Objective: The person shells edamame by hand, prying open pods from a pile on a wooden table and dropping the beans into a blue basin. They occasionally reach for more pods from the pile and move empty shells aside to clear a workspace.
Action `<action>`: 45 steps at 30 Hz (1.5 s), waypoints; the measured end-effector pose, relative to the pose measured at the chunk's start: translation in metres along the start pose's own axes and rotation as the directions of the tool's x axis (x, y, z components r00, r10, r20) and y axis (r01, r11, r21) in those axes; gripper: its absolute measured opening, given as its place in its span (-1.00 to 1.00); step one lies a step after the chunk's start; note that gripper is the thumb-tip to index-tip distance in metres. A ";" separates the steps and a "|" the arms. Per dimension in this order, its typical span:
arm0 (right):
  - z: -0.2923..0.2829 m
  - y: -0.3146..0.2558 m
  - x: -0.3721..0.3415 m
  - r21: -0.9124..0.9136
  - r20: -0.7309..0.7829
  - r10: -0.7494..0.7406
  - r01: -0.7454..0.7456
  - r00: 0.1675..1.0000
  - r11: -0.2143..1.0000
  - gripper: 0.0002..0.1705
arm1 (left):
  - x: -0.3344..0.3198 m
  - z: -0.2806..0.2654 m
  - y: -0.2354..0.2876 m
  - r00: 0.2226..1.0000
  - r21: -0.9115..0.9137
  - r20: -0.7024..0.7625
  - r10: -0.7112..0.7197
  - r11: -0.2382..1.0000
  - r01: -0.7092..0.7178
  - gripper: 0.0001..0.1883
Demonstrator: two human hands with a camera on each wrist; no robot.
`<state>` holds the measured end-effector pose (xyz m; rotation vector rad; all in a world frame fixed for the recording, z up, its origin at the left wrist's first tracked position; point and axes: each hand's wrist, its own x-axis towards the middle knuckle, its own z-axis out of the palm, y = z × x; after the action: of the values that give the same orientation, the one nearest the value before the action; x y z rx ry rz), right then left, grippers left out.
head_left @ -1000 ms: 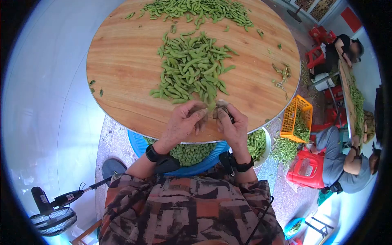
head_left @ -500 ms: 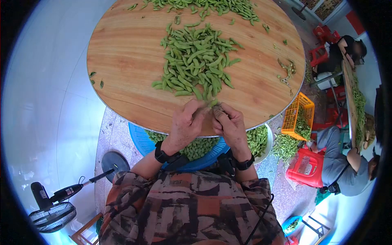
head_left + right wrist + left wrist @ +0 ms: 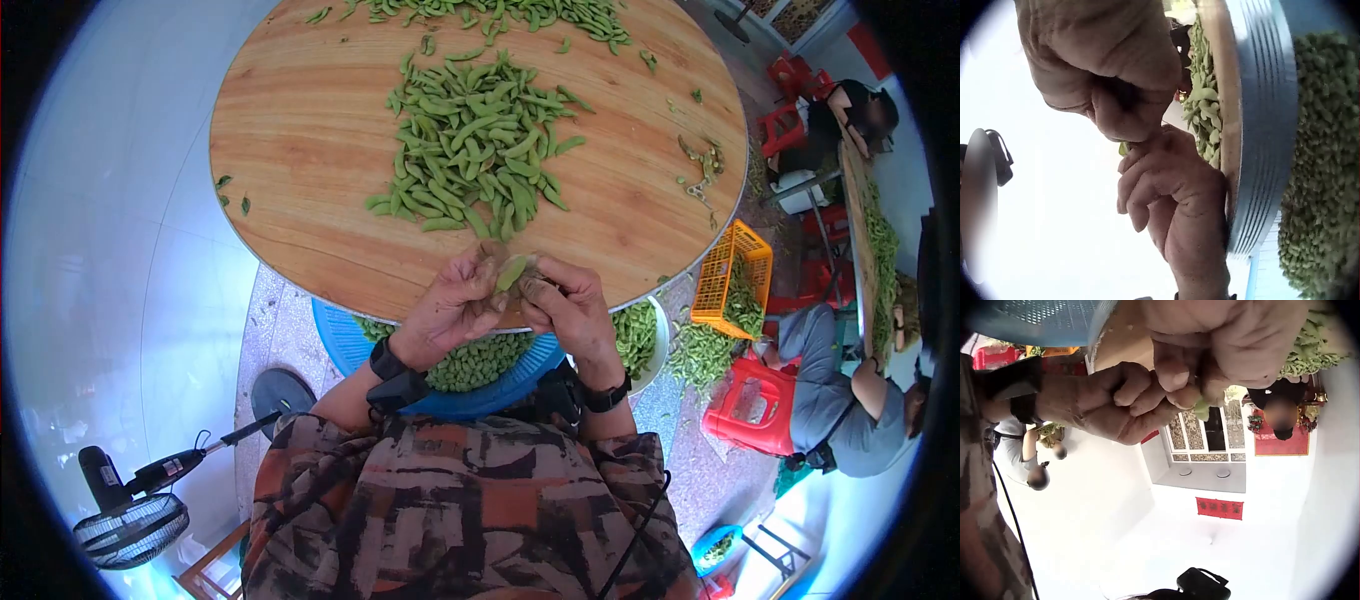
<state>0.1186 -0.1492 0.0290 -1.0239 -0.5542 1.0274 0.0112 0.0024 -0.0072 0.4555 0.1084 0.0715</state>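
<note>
Near the rounded front edge of the surface (image 3: 310, 180), a green pod (image 3: 511, 273) is pinched between the fingertips of the left hand (image 3: 458, 297) and the right hand (image 3: 570, 305), the fingers of both curled in. Over the last half second the hands have drawn it slightly towards the body, and it now shows more of its flat side; that suggests close work on this one pod, not yet let go. The heap of pods (image 3: 480, 150) beyond looks undisturbed, its nearest pods just past the fingertips. Bare wood lies to either side of the heap, with scraps (image 3: 706, 162) near the right rim. Towards the body there is less room: the edge passes beneath the hands, and the blue basin (image 3: 335, 345), its contents green, sits below it.
</note>
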 end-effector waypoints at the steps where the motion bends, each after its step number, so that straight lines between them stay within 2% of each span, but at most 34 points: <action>1: 0.003 -0.003 0.000 -0.112 -0.073 -0.012 0.004 0.997 0.994 -0.83 | 0.000 0.007 0.003 1.000 0.037 -0.022 -0.021 0.999 0.022 -0.66; 2: 0.004 -0.004 0.001 -0.222 -0.143 -0.033 0.000 0.989 0.975 -0.84 | -0.001 0.016 0.007 1.000 0.037 -0.022 -0.019 0.999 0.020 -0.66; 3: 0.002 -0.003 0.003 -0.222 -0.141 -0.032 -0.001 0.989 0.975 -0.84 | -0.002 0.027 0.011 0.997 0.222 -0.071 -0.011 0.975 0.026 -0.68; 4: 0.000 -0.001 0.006 -0.521 -0.074 -0.245 0.172 0.967 0.836 -0.82 | -0.003 0.032 0.013 0.993 0.399 -0.118 0.005 0.916 0.043 -0.69; 5: -0.001 0.000 0.008 -0.751 0.058 -0.418 0.315 0.907 0.580 -0.80 | -0.001 0.030 0.011 0.993 0.398 -0.122 0.007 0.916 0.043 -0.69; 7: 0.009 -0.002 0.006 -0.772 0.063 -0.427 0.315 0.902 0.552 -0.78 | 0.002 0.027 0.008 0.966 0.810 -0.102 0.237 0.583 -0.057 -0.76; 8: 0.014 -0.004 0.005 -0.793 0.066 -0.437 0.313 0.897 0.523 -0.75 | 0.001 0.027 0.009 0.965 0.811 -0.105 0.239 0.582 -0.056 -0.76; 10: 0.020 -0.009 0.002 -0.786 0.028 -0.395 0.265 0.918 0.559 -0.76 | -0.004 0.030 0.011 0.962 0.952 -0.035 0.269 0.303 -0.051 -0.75; 11: 0.021 -0.010 0.002 -0.779 -0.009 -0.352 0.214 0.936 0.589 -0.77 | -0.006 0.032 0.012 0.962 0.952 -0.038 0.269 0.303 -0.048 -0.75; 13: 0.023 -0.010 0.002 -0.806 0.014 -0.371 0.230 0.929 0.546 -0.80 | -0.011 0.034 0.012 0.946 0.997 0.073 0.316 -0.036 -0.065 -0.74; 14: 0.022 -0.010 0.002 -0.831 0.038 -0.390 0.245 0.920 0.499 -0.83 | -0.011 0.031 0.011 0.946 0.998 0.069 0.316 -0.035 -0.062 -0.74; 16: 0.020 -0.009 0.002 -0.837 0.038 -0.380 0.237 0.924 0.494 -0.82 | -0.013 0.023 0.011 0.916 0.926 0.252 0.311 -0.352 -0.136 -0.73; 17: 0.018 -0.009 0.003 -0.842 0.040 -0.373 0.232 0.927 0.486 -0.82 | -0.014 0.020 0.013 0.917 0.927 0.248 0.311 -0.351 -0.132 -0.73; 18: 0.016 -0.008 0.004 -0.841 0.039 -0.370 0.230 0.928 0.490 -0.82 | -0.014 0.017 0.017 0.934 0.949 0.230 0.272 -0.275 -0.154 -0.72; 19: 0.014 -0.007 0.005 -0.813 0.030 -0.370 0.239 0.928 0.532 -0.83 | -0.013 0.016 0.019 0.949 0.966 0.215 0.231 -0.196 -0.171 -0.71; 20: 0.013 -0.006 0.007 -0.782 0.022 -0.371 0.247 0.928 0.572 -0.85 | -0.014 0.017 0.021 0.949 0.966 0.213 0.230 -0.196 -0.169 -0.71; 21: 0.013 -0.005 0.008 -0.781 0.023 -0.370 0.247 0.929 0.573 -0.85 | -0.014 0.021 0.024 0.986 0.965 -0.043 0.161 0.261 0.000 -0.71; 22: 0.015 -0.003 0.010 -0.818 0.015 -0.385 0.233 0.923 0.526 -0.81 | -0.014 0.023 0.025 0.969 0.738 -0.245 -0.016 0.646 0.197 -0.70; 23: 0.019 0.000 0.011 -0.851 0.007 -0.400 0.215 0.917 0.478 -0.77 | -0.014 0.019 0.023 0.968 0.736 -0.249 -0.016 0.647 0.200 -0.70; 24: 0.025 0.002 0.011 -0.850 0.007 -0.397 0.215 0.918 0.481 -0.77 | -0.012 0.013 0.018 0.974 0.498 -0.222 -0.035 0.855 0.144 -0.70; 25: 0.033 0.005 0.010 -0.888 -0.016 -0.465 0.202 0.885 0.414 -0.79 | -0.011 0.010 0.014 0.981 0.207 -0.188 -0.041 0.975 0.080 -0.70; 26: 0.040 0.007 0.010 -0.920 -0.032 -0.531 0.182 0.847 0.346 -0.80 | -0.010 0.008 0.010 0.981 0.204 -0.189 -0.038 0.976 0.077 -0.70; 29: 0.052 0.022 0.008 -0.943 0.009 -0.596 0.205 0.803 0.263 -0.81 | -0.010 0.013 -0.003 0.978 0.128 -0.189 0.085 0.990 -0.061 -0.68; 31: 0.043 0.024 0.006 -0.943 0.005 -0.571 0.193 0.821 0.270 -0.76 | -0.011 0.027 -0.006 0.948 0.151 -0.281 0.153 0.982 -0.113 -0.67; 33: 0.039 0.022 0.006 -0.944 0.001 -0.551 0.182 0.834 0.274 -0.70 | -0.011 0.029 -0.009 0.947 0.120 -0.296 0.124 0.988 -0.092 -0.68; 35: 0.040 0.019 0.005 -0.889 -0.076 -0.577 0.206 0.813 0.408 -0.79 | -0.013 0.024 -0.012 0.945 0.088 -0.314 0.096 0.994 -0.071 -0.68; 36: 0.041 0.017 0.005 -0.889 -0.073 -0.577 0.208 0.814 0.407 -0.79 | -0.016 0.019 -0.012 0.961 0.092 -0.259 0.097 0.993 -0.076 -0.68; 38: 0.044 0.012 0.004 -0.787 -0.172 -0.555 0.225 0.814 0.575 -0.85 | -0.023 0.012 -0.012 0.974 0.095 -0.202 0.099 0.992 -0.081 -0.69; 39: 0.039 0.009 0.002 -0.787 -0.170 -0.555 0.227 0.815 0.573 -0.85 | -0.026 0.017 -0.008 0.987 0.178 -0.148 0.054 0.984 -0.027 -0.69; 41: 0.017 -0.003 -0.009 -0.696 -0.251 -0.465 0.176 0.849 0.697 -0.86 | -0.036 0.023 0.005 0.995 0.267 -0.096 0.007 0.964 0.019 -0.70; 42: 0.000 -0.018 -0.022 -0.767 -0.202 -0.381 0.096 0.902 0.634 -0.84 | -0.044 0.023 0.014 0.997 0.654 0.060 -0.037 0.756 -0.012 -0.71; 43: -0.015 -0.037 -0.039 -0.832 -0.164 -0.286 0.024 0.944 0.555 -0.82 | -0.051 0.024 0.023 0.973 0.906 0.180 -0.142 0.408 -0.108 -0.72; 44: -0.022 -0.056 -0.054 -0.853 -0.102 -0.254 0.047 0.962 0.520 -0.83 | -0.054 0.028 0.033 0.973 0.907 0.181 -0.144 0.407 -0.109 -0.72; 45: -0.040 -0.065 -0.071 -0.887 -0.046 -0.188 0.046 0.981 0.459 -0.80 | -0.055 0.033 0.043 0.980 0.963 0.167 -0.112 0.231 -0.138 -0.72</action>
<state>0.1466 -0.2390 0.0741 -1.9462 -1.0907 0.4642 -0.0409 0.0220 0.0457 1.7977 -0.0823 -0.0465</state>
